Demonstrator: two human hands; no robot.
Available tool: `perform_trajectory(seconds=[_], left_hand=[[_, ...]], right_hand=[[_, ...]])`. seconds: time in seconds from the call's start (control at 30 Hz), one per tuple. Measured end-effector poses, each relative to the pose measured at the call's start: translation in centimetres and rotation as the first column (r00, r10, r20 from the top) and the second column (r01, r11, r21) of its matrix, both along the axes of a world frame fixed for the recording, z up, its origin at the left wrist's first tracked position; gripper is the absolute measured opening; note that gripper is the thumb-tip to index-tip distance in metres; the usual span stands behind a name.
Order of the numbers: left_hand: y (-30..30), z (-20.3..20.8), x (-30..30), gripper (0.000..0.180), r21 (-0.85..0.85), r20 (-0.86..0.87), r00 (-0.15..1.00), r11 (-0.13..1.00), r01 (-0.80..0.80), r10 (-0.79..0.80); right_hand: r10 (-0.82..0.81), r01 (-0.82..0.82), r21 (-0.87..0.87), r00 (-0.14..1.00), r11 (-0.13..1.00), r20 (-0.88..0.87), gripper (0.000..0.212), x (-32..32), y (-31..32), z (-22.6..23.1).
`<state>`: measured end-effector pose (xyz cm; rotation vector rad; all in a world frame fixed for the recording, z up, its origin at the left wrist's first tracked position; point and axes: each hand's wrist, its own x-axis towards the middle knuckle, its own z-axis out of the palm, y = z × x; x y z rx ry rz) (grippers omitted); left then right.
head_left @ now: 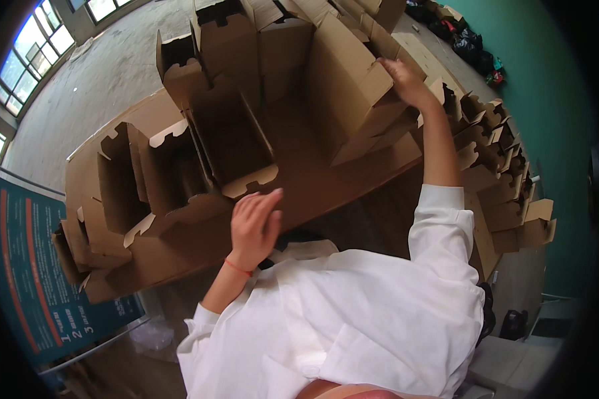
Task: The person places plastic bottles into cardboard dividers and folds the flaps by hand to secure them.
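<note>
With my right arm stretched out, my right hand (pixel 406 83) is closed over the upper corner of a tall brown cardboard box (pixel 346 86), which stands at the right of the table; its grip is partly hidden. My left hand (pixel 253 223) is just in front of an open-topped cardboard box (pixel 229 143), near the flap on its front rim. Its fingers and thumb are apart and hold nothing. To the left stand two more open cardboard boxes (pixel 173 169) (pixel 120 179), with cut flaps along their tops.
More cardboard boxes (pixel 226 50) crowd the far side of the cardboard-covered table (pixel 299 179). Several open boxes (pixel 499 159) stand in rows on a surface to my right. A dark green printed banner (pixel 26 266) is at the left. Black bags (pixel 466 43) lie by the green wall.
</note>
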<state>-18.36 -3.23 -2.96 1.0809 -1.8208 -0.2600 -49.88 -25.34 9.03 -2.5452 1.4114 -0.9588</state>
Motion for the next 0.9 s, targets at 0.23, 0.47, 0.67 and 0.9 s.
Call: perform_trajectory(seconds=[0.23, 0.47, 0.67, 0.9], left_hand=[[-6.5, 8.0, -6.5, 0.055, -0.18, 0.221, 0.941, 0.937, 0.299, -0.257], [-15.4, 10.7, -13.3, 0.05, -0.38, 0.375, 0.92, 0.886, 0.268, -0.117], [-15.6, 11.1, -11.1, 0.019, -0.273, 0.401, 0.916, 0.959, 0.082, 0.036], [-12.3, 6.1, -9.6, 0.041, -0.125, 0.214, 0.973, 0.991, -0.054, 0.08]], right_hand=[[-0.097, 0.102, -0.092, 0.993, 0.99, 0.062, 0.03, 0.0, 5.3, 2.4], [-0.052, 0.04, 0.177, 0.997, 0.983, 0.064, 0.017, -0.8, 8.1, -0.2], [-0.15, 0.14, -0.126, 0.986, 0.982, -0.077, 0.032, -2.3, 7.4, -2.4], [-0.282, 0.217, -0.235, 0.913, 0.947, -0.294, 0.05, -1.8, 7.1, -4.8]])
